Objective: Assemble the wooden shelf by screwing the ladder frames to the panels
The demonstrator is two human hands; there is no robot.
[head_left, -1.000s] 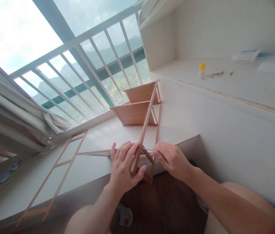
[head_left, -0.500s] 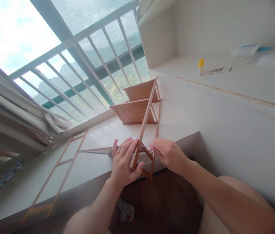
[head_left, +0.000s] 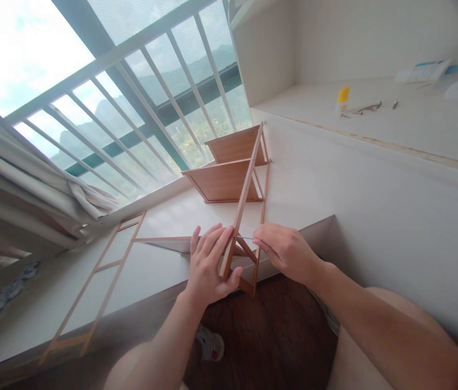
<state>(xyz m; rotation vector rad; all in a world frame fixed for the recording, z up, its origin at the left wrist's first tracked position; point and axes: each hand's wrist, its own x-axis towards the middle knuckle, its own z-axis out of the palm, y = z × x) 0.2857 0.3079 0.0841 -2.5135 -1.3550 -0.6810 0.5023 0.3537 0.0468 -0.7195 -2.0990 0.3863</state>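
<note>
A brown wooden shelf unit (head_left: 223, 187) with two panels leans away from me on the white surface. My left hand (head_left: 208, 265) grips the near end of its side rail, fingers on the far side and thumb beneath. My right hand (head_left: 283, 249) is closed in a pinch on a thin metal rod (head_left: 246, 237) that looks like a hex key. The rod's tip meets the rail near the joint by my left fingertips. The rest of it is hidden in my right fingers.
A loose ladder-like wooden frame (head_left: 109, 265) lies at left. On the white ledge at right are a yellow-capped bottle (head_left: 342, 97), several screws (head_left: 369, 106) and a plastic packet (head_left: 424, 70). Beyond stands a window railing (head_left: 111, 59), with a curtain (head_left: 30, 168) at left.
My right hand has shifted slightly up and right with the rod, and its grip has turned a little. My left hand stays on the rail. The whole view has shifted slightly.
</note>
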